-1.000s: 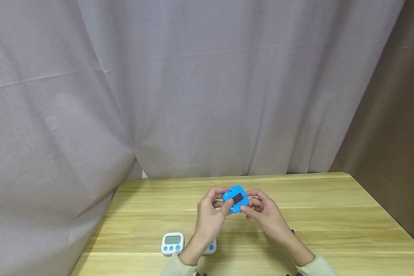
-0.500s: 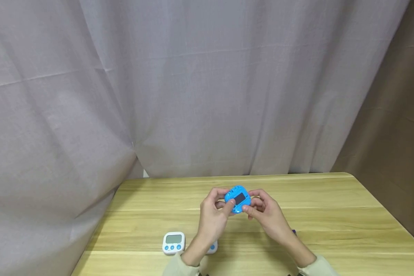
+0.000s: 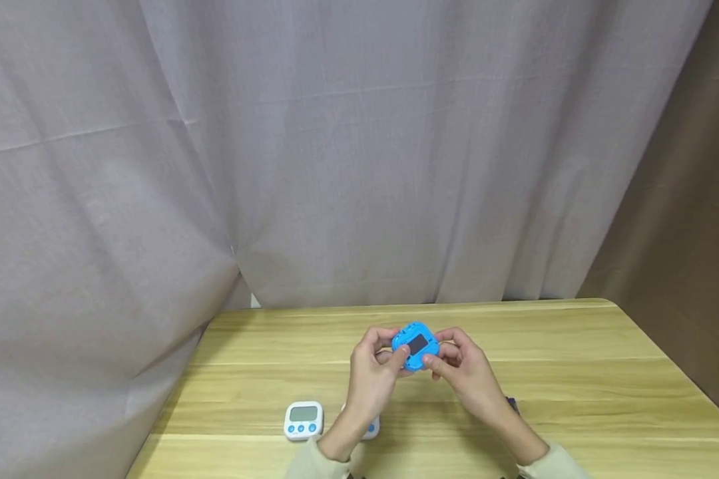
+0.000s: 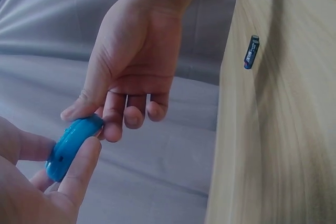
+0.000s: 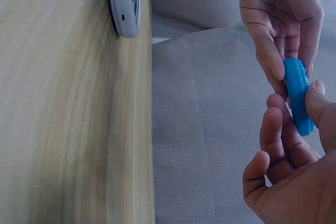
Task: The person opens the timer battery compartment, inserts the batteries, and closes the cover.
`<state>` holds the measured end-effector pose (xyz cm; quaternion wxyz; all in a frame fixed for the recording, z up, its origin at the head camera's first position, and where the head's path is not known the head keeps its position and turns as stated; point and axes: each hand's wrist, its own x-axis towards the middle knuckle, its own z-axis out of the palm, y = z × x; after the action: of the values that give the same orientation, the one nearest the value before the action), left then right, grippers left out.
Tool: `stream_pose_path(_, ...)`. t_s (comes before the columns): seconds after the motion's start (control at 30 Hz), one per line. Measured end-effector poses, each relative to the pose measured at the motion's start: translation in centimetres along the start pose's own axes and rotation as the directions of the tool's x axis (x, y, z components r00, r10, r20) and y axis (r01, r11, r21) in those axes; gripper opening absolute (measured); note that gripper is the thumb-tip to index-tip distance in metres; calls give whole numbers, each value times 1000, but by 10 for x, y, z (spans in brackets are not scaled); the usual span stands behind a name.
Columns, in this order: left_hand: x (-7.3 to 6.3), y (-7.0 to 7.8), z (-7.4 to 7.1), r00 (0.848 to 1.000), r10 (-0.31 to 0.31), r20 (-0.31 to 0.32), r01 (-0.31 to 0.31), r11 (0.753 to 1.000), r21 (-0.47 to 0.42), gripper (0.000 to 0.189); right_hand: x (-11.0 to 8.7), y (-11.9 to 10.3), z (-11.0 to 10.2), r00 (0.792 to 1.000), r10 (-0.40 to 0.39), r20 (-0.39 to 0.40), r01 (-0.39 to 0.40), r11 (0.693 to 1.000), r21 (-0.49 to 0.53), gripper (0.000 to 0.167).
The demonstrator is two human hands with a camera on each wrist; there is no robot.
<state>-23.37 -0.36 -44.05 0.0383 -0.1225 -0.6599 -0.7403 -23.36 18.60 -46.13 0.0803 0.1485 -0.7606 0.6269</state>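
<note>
A blue digital timer (image 3: 416,346), its back with a dark rectangular patch turned toward the head camera, is held between both hands above the table. My left hand (image 3: 374,372) grips its left side, the thumb lying over the back near the dark patch. At the lower right edge my right hand (image 3: 464,372) pinches it between thumb and fingers. From the side, the left wrist view shows the timer (image 4: 75,148) as a thick rounded disc. In the right wrist view the right thumb presses on one face of the timer (image 5: 298,95).
Two white timers with blue buttons lie on the wooden table (image 3: 575,372): one white timer (image 3: 303,420) in plain sight, the other white timer (image 3: 371,429) partly behind the left wrist. A dark battery (image 4: 252,52) lies near the right forearm. A grey curtain (image 3: 359,166) hangs behind the table.
The hands and blue timer drift slightly right in the head view, as do the white timers. Slightly more of the battery shows beside the right wrist. Both hands keep their hold.
</note>
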Motion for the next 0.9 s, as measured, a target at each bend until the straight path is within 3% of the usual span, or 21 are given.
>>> stream_pose_path(0.27, 1, 0, -4, 999, 21, 48, -20, 1000, -22, 32, 1, -1, 0, 998, 56, 6, -56, 998, -5, 35)
stream_pose_path(0.47, 1, 2, -4, 995, 33, 90, -31, 999, -18, 46, 2, -1, 0, 994, 98, -53, -99, 995, -27, 41)
stream_pose_path(0.67, 1, 2, -1, 995, 62, 80, -68, 995, 70, 54, 2, -2, -1, 994, 88, -68, -93, 993, -74, 44)
stream_pose_path(0.9, 2, 1, 1, 997, 41, 61, -46, 994, 97, 58, 1, -9, -1, 988, 153, -21, -154, 987, -48, 50)
